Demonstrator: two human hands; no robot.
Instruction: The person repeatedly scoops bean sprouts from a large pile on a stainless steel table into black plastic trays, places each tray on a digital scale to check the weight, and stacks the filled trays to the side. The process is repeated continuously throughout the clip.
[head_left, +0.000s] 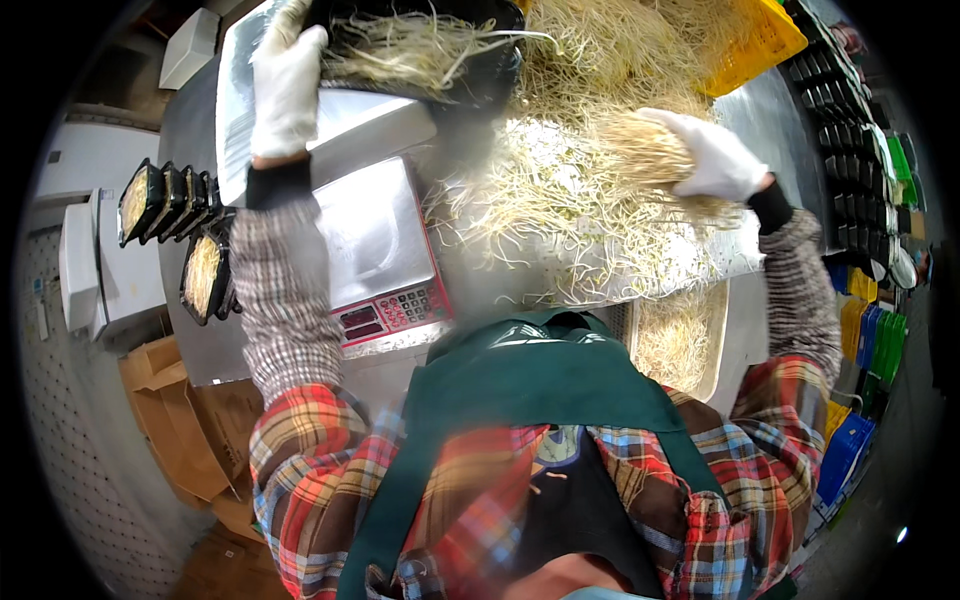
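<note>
Bean sprouts (590, 225) lie spread over the white work surface in front of me, with a larger heap (610, 55) behind them. My right hand (722, 160), in a white glove, is closed round a thick bunch of bean sprouts (645, 150) just above the spread. On the far left, my left hand (285, 95), gloved as well, grips the left edge of a black tray (490, 85) partly filled with sprouts. Below that tray sits a digital scale (370, 235) with a bare metal plate and a red keypad.
Filled black trays (150, 205) stand stacked at the left. A yellow crate (760, 45) holds sprouts at the back right. Near my body is a shallow pan of sprouts (680, 345). Stacks of black trays (845, 140) line the right side; cardboard boxes (180, 420) sit lower left.
</note>
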